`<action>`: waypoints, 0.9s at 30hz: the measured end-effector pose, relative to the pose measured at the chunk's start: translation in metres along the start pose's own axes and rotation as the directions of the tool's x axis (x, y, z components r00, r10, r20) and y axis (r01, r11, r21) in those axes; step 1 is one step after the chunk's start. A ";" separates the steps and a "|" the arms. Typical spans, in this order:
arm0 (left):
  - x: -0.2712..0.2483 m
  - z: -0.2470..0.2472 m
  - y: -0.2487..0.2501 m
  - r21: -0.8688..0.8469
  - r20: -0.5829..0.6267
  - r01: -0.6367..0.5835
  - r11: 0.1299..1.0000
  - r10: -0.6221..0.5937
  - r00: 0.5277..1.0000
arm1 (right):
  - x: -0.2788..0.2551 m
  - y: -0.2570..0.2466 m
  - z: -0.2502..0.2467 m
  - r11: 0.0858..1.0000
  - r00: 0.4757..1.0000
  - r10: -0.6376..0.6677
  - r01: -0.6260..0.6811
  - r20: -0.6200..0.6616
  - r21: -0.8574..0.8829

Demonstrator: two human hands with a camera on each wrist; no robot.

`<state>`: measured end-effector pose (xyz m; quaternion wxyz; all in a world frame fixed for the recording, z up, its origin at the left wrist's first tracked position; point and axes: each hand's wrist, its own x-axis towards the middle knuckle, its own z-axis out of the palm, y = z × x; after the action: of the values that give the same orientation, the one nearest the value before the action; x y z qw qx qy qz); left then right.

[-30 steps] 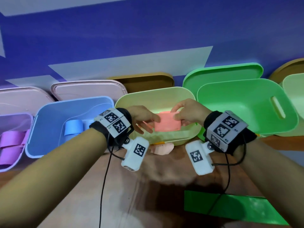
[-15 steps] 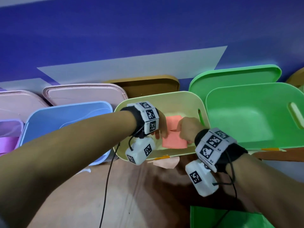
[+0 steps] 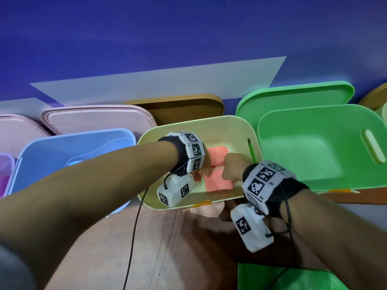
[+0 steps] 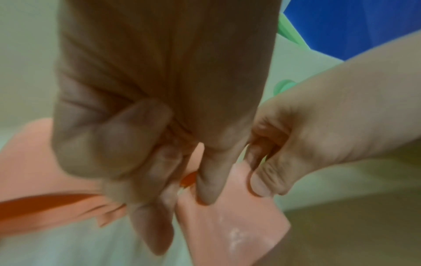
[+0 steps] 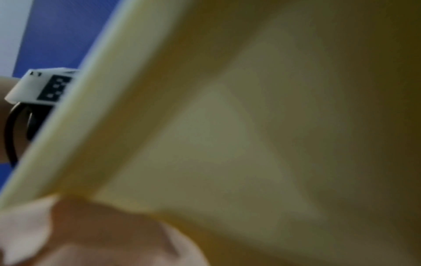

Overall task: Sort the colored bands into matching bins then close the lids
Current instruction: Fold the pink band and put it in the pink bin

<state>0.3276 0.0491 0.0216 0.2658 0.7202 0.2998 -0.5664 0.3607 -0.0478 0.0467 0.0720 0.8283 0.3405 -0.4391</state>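
A folded orange band lies low inside the pale yellow bin, with both hands on it. My left hand pinches its left edge, and in the left wrist view the fingertips press on the band. My right hand pinches the band's right edge between thumb and finger. A second orange band lies further back in the same bin. The right wrist view shows only the bin's outer wall.
The green bin stands right of the yellow one, the blue bin left, a purple bin at the far left. Lids lean behind: pink, brown, green. A peach band and a green band lie on the table.
Both hands have carried the orange band forward from over the bin's near rim and down into the yellow bin. The head view has moved closer.
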 end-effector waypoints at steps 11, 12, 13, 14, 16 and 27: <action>-0.069 -0.004 -0.015 -0.032 -0.202 -0.238 0.971 0.227 0.953 | -0.037 -0.003 0.002 0.996 0.961 -0.060 0.041 -0.271 -0.074; -0.077 0.000 -0.017 0.009 -0.253 -0.260 0.966 0.254 0.934 | -0.043 -0.002 0.001 0.995 0.950 -0.077 0.055 -0.302 -0.080; -0.085 0.005 -0.018 0.051 -0.308 -0.277 0.959 0.279 0.910 | -0.049 -0.001 0.001 0.995 0.937 -0.089 0.066 -0.337 -0.081; -0.092 0.011 -0.020 0.084 -0.356 -0.292 0.953 0.302 0.884 | -0.055 0.000 0.003 0.994 0.921 -0.100 0.078 -0.376 -0.075; -0.106 0.023 -0.025 0.135 -0.432 -0.304 0.943 0.332 0.839 | -0.066 0.005 0.008 0.993 0.882 -0.115 0.109 -0.457 -0.039; -0.136 0.139 -0.012 0.435 -0.657 -0.338 0.834 0.551 0.515 | -0.136 0.060 0.077 0.961 0.818 -0.213 0.274 -0.534 0.036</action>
<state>0.2033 -0.0602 0.1232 0.1580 0.9688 0.1118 -0.1550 0.2940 -0.1932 0.0953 -0.1266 0.8687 0.4253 -0.2200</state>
